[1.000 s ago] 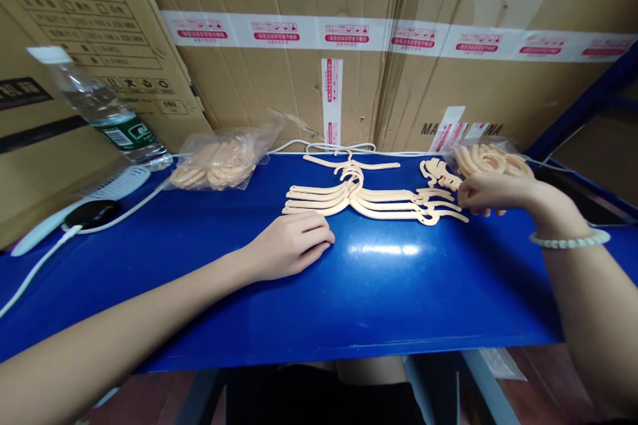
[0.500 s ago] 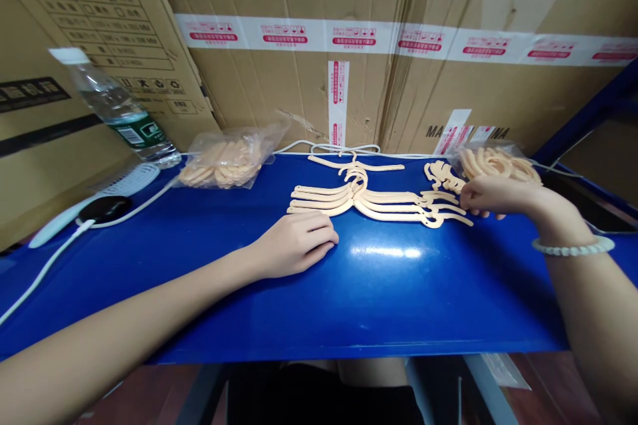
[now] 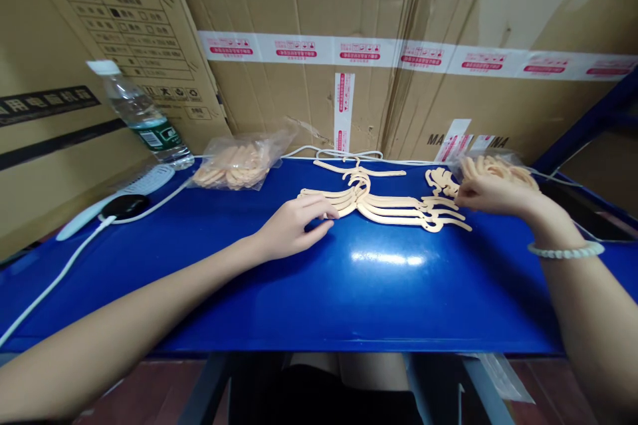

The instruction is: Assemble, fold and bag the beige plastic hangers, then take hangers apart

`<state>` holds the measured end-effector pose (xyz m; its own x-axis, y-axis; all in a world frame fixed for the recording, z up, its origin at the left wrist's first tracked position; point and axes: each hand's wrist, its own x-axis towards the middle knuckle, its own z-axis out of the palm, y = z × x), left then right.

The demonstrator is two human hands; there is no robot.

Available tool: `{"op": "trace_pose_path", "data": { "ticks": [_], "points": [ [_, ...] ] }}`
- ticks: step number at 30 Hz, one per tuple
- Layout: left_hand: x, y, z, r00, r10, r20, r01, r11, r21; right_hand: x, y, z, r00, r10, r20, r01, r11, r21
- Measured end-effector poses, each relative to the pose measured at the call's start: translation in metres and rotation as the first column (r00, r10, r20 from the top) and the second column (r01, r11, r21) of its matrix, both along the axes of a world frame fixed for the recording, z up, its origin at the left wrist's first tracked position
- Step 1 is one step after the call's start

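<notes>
Several peach plastic hangers (image 3: pixel 383 207) lie stacked in a row on the blue table (image 3: pixel 319 292). My left hand (image 3: pixel 294 229) rests on the table with its fingers curled, the fingertips touching the left ends of the hangers. My right hand (image 3: pixel 486 193) is at the right end of the row, its fingers pinched over a small heap of loose peach hook pieces (image 3: pixel 441 180). What the fingers pinch is hidden. A clear bag of peach hooks (image 3: pixel 498 167) lies just behind that hand. A bead bracelet is on my right wrist.
A second clear bag of peach parts (image 3: pixel 236 165) lies at the back left. A water bottle (image 3: pixel 142 120), a white handheld fan (image 3: pixel 117 197), a black puck (image 3: pixel 124 205) and a white cable (image 3: pixel 54 279) sit at the left. Taped cardboard boxes (image 3: pixel 349 46) wall the back.
My left hand has slid forward from the bare table up to the left ends of the hangers. My right hand has shifted slightly back toward the loose hooks. The view has tilted.
</notes>
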<state>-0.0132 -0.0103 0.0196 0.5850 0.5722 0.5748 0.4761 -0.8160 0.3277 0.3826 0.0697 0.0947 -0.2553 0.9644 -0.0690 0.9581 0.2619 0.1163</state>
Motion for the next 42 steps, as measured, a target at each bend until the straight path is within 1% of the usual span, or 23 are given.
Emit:
{"op": "trace_pose_path", "data": {
  "ticks": [4, 6, 8, 12, 14, 16, 20, 22, 24, 26, 28, 30, 32, 34, 35, 37, 39, 40, 41, 42],
  "points": [
    [-0.004, 0.016, 0.008, 0.996, 0.092, -0.021, -0.093, 0.996, -0.019, -0.01, 0.007, -0.002, 0.999, 0.03, -0.025, -0.027, 0.996, 0.086],
    [-0.005, 0.031, 0.01, 0.981, 0.182, -0.069, -0.186, 0.981, -0.052, -0.02, 0.015, -0.006, 0.997, 0.045, -0.055, -0.038, 0.991, 0.129],
    [-0.005, 0.052, 0.011, 0.944, 0.278, -0.176, -0.298, 0.95, -0.098, -0.034, 0.028, -0.011, 0.995, 0.065, -0.073, -0.054, 0.988, 0.145],
    [0.005, 0.101, 0.011, 0.907, 0.342, -0.248, -0.373, 0.923, -0.094, -0.062, 0.056, -0.022, 0.989, 0.117, -0.087, -0.105, 0.986, 0.127],
    [0.014, 0.122, 0.009, 0.89, 0.358, -0.282, -0.395, 0.915, -0.087, -0.074, 0.067, -0.028, 0.988, 0.126, -0.092, -0.115, 0.987, 0.114],
    [0.022, 0.138, 0.006, 0.875, 0.37, -0.313, -0.413, 0.907, -0.085, -0.081, 0.075, -0.033, 0.986, 0.133, -0.1, -0.123, 0.988, 0.092],
    [0.035, 0.153, 0.001, 0.849, 0.364, -0.383, -0.427, 0.899, -0.093, -0.085, 0.085, -0.037, 0.983, 0.133, -0.13, -0.126, 0.99, 0.061],
    [0.038, 0.156, 0.005, 0.841, 0.35, -0.412, -0.423, 0.901, -0.1, -0.084, 0.089, -0.033, 0.977, 0.141, -0.16, -0.134, 0.989, 0.058],
    [0.039, 0.158, 0.016, 0.836, 0.328, -0.441, -0.413, 0.904, -0.111, -0.083, 0.091, -0.025, 0.968, 0.156, -0.199, -0.146, 0.987, 0.06],
    [0.038, 0.156, 0.032, 0.831, 0.306, -0.465, -0.403, 0.907, -0.123, -0.081, 0.088, -0.013, 0.955, 0.173, -0.24, -0.16, 0.984, 0.073],
    [0.035, 0.145, 0.049, 0.83, 0.294, -0.473, -0.392, 0.912, -0.121, -0.078, 0.076, -0.001, 0.938, 0.201, -0.281, -0.18, 0.979, 0.099],
    [0.03, 0.123, 0.061, 0.838, 0.295, -0.459, -0.377, 0.921, -0.096, -0.073, 0.057, 0.007, 0.917, 0.242, -0.316, -0.211, 0.969, 0.128],
    [0.024, 0.091, 0.066, 0.85, 0.306, -0.429, -0.361, 0.931, -0.049, -0.068, 0.031, 0.01, 0.899, 0.278, -0.338, -0.241, 0.959, 0.148],
    [0.017, 0.055, 0.06, 0.86, 0.311, -0.405, -0.346, 0.938, -0.013, -0.065, 0.005, 0.008, 0.875, 0.322, -0.36, -0.279, 0.946, 0.167],
    [0.014, 0.039, 0.055, 0.865, 0.308, -0.396, -0.333, 0.943, 0.006, -0.064, -0.006, 0.006, 0.851, 0.364, -0.378, -0.315, 0.93, 0.188],
    [0.009, 0.012, 0.04, 0.889, 0.285, -0.357, -0.272, 0.958, 0.086, -0.062, -0.023, 0.002, 0.796, 0.428, -0.428, -0.394, 0.903, 0.17],
    [0.006, -0.004, 0.026, 0.927, 0.259, -0.27, -0.247, 0.966, 0.079, -0.057, -0.029, 0.001, 0.722, 0.434, -0.539, -0.456, 0.884, 0.101],
    [0.005, -0.008, 0.019, 0.952, 0.227, -0.204, -0.218, 0.974, 0.066, -0.053, -0.028, 0.001, 0.682, 0.401, -0.611, -0.454, 0.888, 0.077],
    [0.005, -0.009, 0.014, 0.973, 0.191, -0.131, -0.185, 0.981, 0.051, -0.047, -0.025, 0.001, 0.644, 0.351, -0.679, -0.419, 0.905, 0.071],
    [0.005, -0.009, 0.009, 0.986, 0.156, -0.06, -0.154, 0.987, 0.04, -0.04, -0.021, 0.0, 0.612, 0.297, -0.733, -0.351, 0.933, 0.085]
  ]
}}
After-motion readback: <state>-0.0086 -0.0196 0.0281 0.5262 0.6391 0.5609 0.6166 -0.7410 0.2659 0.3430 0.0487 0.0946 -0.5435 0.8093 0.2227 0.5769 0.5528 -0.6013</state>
